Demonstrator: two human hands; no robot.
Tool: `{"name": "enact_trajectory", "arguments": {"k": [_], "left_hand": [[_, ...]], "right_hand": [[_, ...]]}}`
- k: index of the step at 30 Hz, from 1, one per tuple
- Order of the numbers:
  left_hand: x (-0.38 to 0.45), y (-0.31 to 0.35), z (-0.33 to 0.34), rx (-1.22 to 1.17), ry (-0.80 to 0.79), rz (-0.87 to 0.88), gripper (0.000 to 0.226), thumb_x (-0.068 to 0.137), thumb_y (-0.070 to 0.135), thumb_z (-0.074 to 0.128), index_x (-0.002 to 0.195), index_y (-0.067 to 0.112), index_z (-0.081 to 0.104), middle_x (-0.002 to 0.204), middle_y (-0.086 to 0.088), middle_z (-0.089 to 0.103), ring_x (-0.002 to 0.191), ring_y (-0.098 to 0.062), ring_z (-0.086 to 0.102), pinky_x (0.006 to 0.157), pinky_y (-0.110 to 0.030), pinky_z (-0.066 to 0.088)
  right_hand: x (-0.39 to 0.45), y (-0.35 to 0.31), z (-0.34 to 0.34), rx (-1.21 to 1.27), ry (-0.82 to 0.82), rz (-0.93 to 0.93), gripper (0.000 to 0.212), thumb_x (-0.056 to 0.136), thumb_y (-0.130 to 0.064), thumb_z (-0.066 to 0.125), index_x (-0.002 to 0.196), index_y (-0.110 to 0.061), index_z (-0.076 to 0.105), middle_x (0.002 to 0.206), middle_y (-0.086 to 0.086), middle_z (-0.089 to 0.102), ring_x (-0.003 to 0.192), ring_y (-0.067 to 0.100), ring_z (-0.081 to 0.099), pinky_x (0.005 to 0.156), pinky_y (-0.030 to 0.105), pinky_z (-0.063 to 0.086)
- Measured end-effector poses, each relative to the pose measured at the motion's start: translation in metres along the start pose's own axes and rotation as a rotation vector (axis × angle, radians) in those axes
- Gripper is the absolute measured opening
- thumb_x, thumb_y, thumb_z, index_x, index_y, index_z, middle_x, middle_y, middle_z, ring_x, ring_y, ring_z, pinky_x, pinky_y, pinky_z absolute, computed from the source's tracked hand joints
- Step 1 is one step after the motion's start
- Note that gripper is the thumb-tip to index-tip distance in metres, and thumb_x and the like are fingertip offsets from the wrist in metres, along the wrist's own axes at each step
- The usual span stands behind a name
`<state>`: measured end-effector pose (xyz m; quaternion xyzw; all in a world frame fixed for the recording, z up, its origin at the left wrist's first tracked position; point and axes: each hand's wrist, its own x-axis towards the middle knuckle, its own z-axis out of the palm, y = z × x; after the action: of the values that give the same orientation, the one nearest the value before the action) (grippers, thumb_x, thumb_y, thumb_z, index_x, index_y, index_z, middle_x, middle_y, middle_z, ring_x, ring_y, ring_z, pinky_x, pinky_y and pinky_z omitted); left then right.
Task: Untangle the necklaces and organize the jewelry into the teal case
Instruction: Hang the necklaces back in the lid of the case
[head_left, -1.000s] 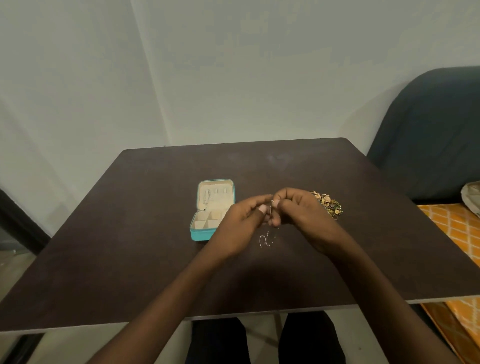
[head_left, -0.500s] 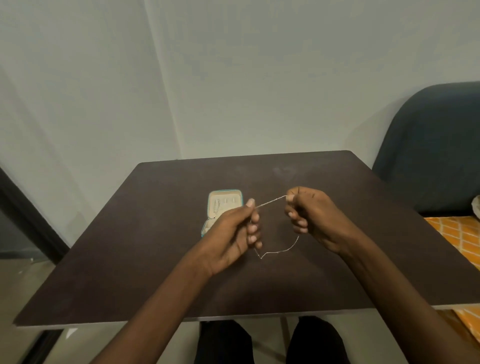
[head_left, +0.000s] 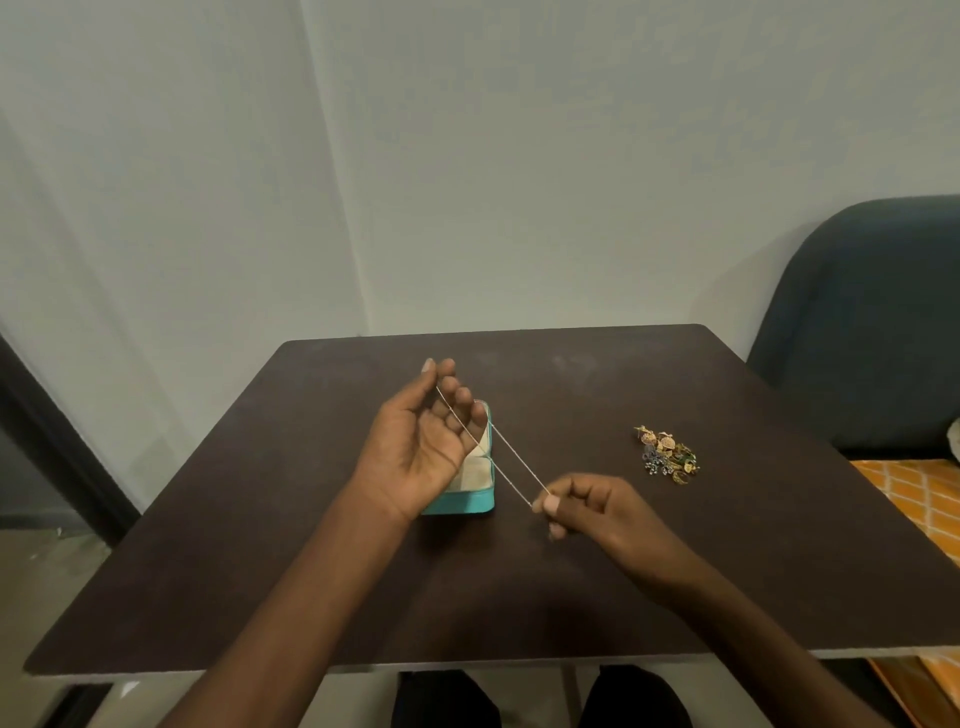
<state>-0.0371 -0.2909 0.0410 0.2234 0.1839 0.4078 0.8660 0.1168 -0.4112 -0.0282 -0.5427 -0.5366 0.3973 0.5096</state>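
Fingers (head_left: 451, 392) of the left hand (head_left: 415, 452) are spread and nearly straight, palm turned up and toward the camera, with a thin silver necklace (head_left: 511, 457) looped over them near the tips; whether any finger pinches the chain cannot be told. From there the chain runs in two taut strands toward four o'clock, down to the right hand (head_left: 597, 506), whose curled fingers and thumb pinch the chain's other end just above the tabletop (head_left: 322, 561). Behind the left hand, partly hidden by it, sits the teal case (head_left: 470, 501), open, its cream lining showing at the right edge of the palm; the strands pass over the case's right side. Well apart from the case, at about three o'clock from it, a small heap of gold and dark jewelry (head_left: 666, 454) lies on the dark tabletop. At two o'clock beyond the tabletop's edge stands a dark blue chair (head_left: 872, 322), and below it shows a strip of orange patterned fabric (head_left: 919, 493).
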Motion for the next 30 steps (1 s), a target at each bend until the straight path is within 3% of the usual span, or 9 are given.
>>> {"name": "enact_trajectory", "arguments": {"k": [4, 7, 10, 15, 21, 25, 27, 30], "left_hand": [[0.003, 0.001, 0.000, 0.011, -0.006, 0.012, 0.020, 0.093, 0.019, 0.051, 0.086, 0.008, 0.066, 0.068, 0.000, 0.069, 0.063, -0.013, 0.069, 0.063, -0.028, 0.059], [0.007, -0.005, -0.001, 0.093, -0.007, 0.029, 0.021, 0.094, 0.018, 0.049, 0.091, 0.005, 0.065, 0.075, -0.006, 0.072, 0.071, -0.018, 0.072, 0.073, -0.033, 0.058], [0.007, -0.025, -0.005, 0.359, 0.012, 0.068, 0.024, 0.096, 0.020, 0.047, 0.095, 0.005, 0.065, 0.079, -0.008, 0.072, 0.075, -0.018, 0.071, 0.078, -0.033, 0.057], [-0.007, -0.051, -0.013, 0.662, -0.030, 0.127, 0.024, 0.095, 0.021, 0.048, 0.094, 0.007, 0.068, 0.078, -0.006, 0.070, 0.068, -0.012, 0.067, 0.059, -0.020, 0.052], [-0.021, -0.054, -0.021, 0.842, -0.078, 0.217, 0.032, 0.092, 0.030, 0.049, 0.083, 0.012, 0.073, 0.074, -0.010, 0.071, 0.069, -0.014, 0.066, 0.064, -0.026, 0.051], [-0.026, -0.050, -0.026, 0.888, -0.040, 0.184, 0.037, 0.090, 0.035, 0.049, 0.081, 0.009, 0.073, 0.079, -0.017, 0.070, 0.073, -0.023, 0.066, 0.073, -0.038, 0.052], [-0.028, -0.048, -0.027, 0.919, -0.023, 0.183, 0.046, 0.087, 0.041, 0.050, 0.083, -0.001, 0.068, 0.076, -0.023, 0.064, 0.069, -0.026, 0.060, 0.067, -0.035, 0.049], [-0.029, -0.046, -0.028, 0.917, 0.005, 0.160, 0.049, 0.090, 0.039, 0.050, 0.079, -0.007, 0.064, 0.066, -0.019, 0.061, 0.061, -0.023, 0.057, 0.059, -0.029, 0.046]], "right_hand": [[-0.004, 0.001, 0.006, -0.179, 0.018, -0.089, 0.019, 0.093, -0.008, 0.053, 0.092, -0.020, 0.069, 0.077, -0.003, 0.069, 0.077, 0.007, 0.064, 0.075, 0.018, 0.050], [-0.005, -0.004, 0.010, -0.481, 0.026, -0.230, 0.016, 0.091, -0.026, 0.054, 0.095, -0.027, 0.069, 0.082, -0.019, 0.065, 0.085, -0.004, 0.060, 0.074, 0.010, 0.044], [-0.002, -0.015, 0.015, -0.779, 0.025, -0.418, 0.025, 0.090, -0.038, 0.046, 0.098, -0.027, 0.068, 0.086, -0.019, 0.060, 0.082, -0.006, 0.052, 0.070, 0.023, 0.045], [0.010, -0.031, 0.017, -0.824, 0.082, -0.478, 0.025, 0.088, -0.031, 0.046, 0.097, -0.023, 0.068, 0.104, -0.009, 0.064, 0.098, 0.005, 0.058, 0.077, 0.033, 0.051], [0.016, -0.034, 0.020, -0.997, 0.224, -0.483, 0.024, 0.083, -0.035, 0.046, 0.085, -0.029, 0.070, 0.081, -0.010, 0.062, 0.074, 0.008, 0.054, 0.058, 0.028, 0.044], [0.015, -0.032, 0.027, -1.061, 0.289, -0.482, 0.022, 0.081, -0.037, 0.047, 0.081, -0.033, 0.069, 0.076, -0.014, 0.063, 0.067, 0.005, 0.053, 0.060, 0.011, 0.029], [0.015, -0.031, 0.029, -1.076, 0.323, -0.486, 0.021, 0.081, -0.038, 0.047, 0.082, -0.033, 0.068, 0.075, -0.015, 0.062, 0.066, 0.003, 0.050, 0.061, 0.009, 0.023], [0.016, -0.027, 0.030, -1.071, 0.387, -0.508, 0.021, 0.082, -0.037, 0.048, 0.085, -0.032, 0.068, 0.076, -0.014, 0.062, 0.068, 0.003, 0.048, 0.058, 0.015, 0.031]]}}
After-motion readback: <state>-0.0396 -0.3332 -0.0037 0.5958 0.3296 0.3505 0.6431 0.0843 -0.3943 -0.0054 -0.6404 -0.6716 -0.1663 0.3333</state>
